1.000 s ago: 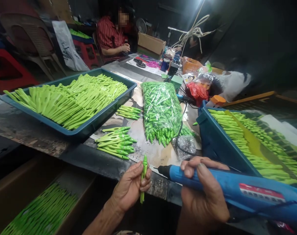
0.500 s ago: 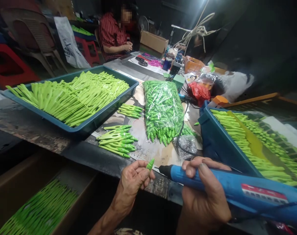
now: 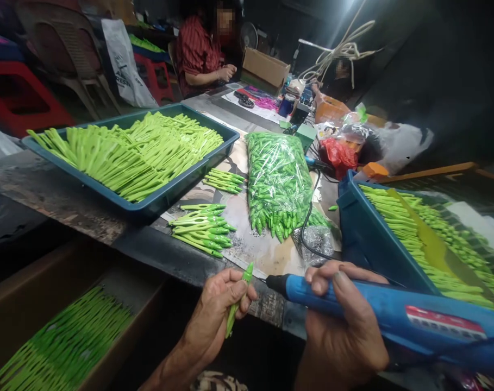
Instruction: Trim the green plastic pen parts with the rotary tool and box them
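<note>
We are pinching a slanted green plastic pen-shaped piece (image 3: 231, 320) in the closed fingers (image 3: 230, 285) of our left hand (image 3: 220, 309), near the blue corded power tool (image 3: 418, 315) gripped by our right hand (image 3: 344, 326), just before the surface (image 3: 177, 255).

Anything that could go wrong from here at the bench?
The black tip of the blue electric tool in the right hand points at the green plastic piece in the left hand, close to its fingers, so a slip could jab them. The piece is held beyond the table edge, so if dropped it could miss the table.
</note>
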The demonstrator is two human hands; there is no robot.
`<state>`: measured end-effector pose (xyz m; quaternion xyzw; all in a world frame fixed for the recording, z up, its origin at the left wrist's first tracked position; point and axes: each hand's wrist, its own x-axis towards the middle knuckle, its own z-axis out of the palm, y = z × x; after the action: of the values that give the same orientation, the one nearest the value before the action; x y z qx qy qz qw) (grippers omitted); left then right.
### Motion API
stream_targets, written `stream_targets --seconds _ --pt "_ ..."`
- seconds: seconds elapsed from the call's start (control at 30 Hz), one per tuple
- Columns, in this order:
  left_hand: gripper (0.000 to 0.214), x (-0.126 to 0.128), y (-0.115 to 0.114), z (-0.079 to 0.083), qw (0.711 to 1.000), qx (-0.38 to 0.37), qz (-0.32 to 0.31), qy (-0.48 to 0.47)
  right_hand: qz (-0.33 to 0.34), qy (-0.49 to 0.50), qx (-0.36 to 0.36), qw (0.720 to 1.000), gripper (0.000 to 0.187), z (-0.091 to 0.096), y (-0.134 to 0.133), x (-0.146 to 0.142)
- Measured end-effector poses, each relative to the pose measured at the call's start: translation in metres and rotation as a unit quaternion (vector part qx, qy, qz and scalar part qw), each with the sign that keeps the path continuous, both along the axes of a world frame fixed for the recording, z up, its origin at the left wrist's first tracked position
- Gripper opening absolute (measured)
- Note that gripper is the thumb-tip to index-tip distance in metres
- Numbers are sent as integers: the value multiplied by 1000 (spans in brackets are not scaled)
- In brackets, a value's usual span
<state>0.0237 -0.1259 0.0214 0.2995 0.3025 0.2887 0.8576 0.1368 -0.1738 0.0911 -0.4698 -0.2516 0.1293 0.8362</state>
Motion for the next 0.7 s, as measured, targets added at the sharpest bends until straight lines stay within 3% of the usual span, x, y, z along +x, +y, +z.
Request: stream_targets --seconds 0.2,0.47,0.7 --pt "13 -14 1 3 998 -50 -16 -18 23 -10 -6 1000 10 2 3 -6" --pt "11 -44 -3 6 999 -35 -13 18 45 -31 -29 998 8 2 10 -21" --pt "7 -65 -4 0 993 -69 34 84 61 -43 -36 997 10 3 15 -33"
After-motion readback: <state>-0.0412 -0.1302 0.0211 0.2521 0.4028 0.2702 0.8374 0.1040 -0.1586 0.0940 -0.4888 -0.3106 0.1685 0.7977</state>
